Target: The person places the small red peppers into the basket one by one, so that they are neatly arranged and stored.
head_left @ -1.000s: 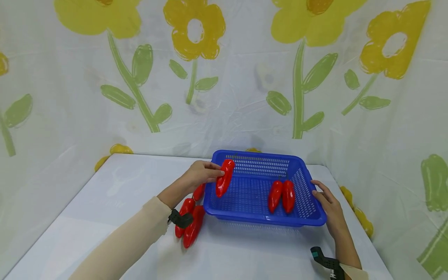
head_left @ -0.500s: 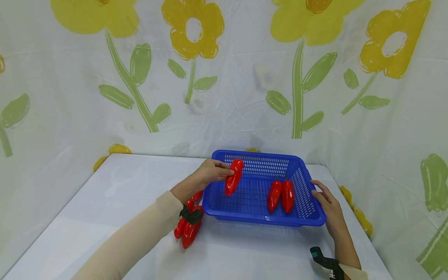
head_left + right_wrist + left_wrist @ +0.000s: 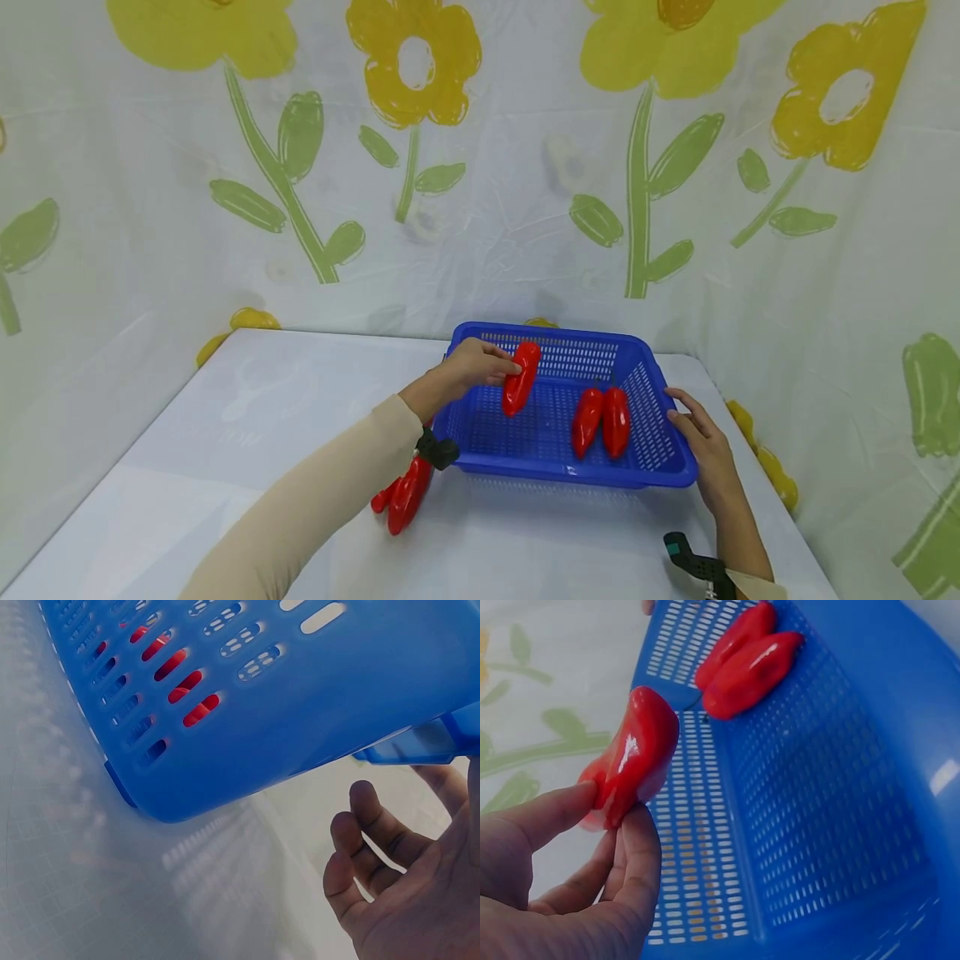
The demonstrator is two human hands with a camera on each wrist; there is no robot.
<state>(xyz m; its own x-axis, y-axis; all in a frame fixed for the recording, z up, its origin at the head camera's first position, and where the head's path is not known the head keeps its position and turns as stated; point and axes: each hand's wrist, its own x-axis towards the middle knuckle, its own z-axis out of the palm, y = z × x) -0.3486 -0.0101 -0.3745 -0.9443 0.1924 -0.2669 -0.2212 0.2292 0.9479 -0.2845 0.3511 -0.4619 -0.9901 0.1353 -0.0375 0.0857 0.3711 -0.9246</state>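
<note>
My left hand (image 3: 476, 365) pinches a glossy red pepper (image 3: 522, 379) between thumb and fingers, above the left part of the blue basket (image 3: 570, 473). The left wrist view shows the held pepper (image 3: 641, 742) close up, apart from the basket floor. Two more red peppers (image 3: 587, 422) lie side by side inside, towards the basket's right end. My right hand (image 3: 708, 450) holds the basket's right rim with thumb and index finger. In the right wrist view its other fingers (image 3: 365, 799) curl loosely below the rim, touching nothing.
Red peppers (image 3: 408, 500) lie on the white table (image 3: 300, 417) left of the basket, partly hidden by my left sleeve and the wrist camera (image 3: 437, 450). A flower-printed curtain (image 3: 510, 208) closes off the back and sides.
My left hand has moved right, carrying the red pepper further over the basket. Its forearm now covers more of the peppers on the table. The right hand and basket stay practically still.
</note>
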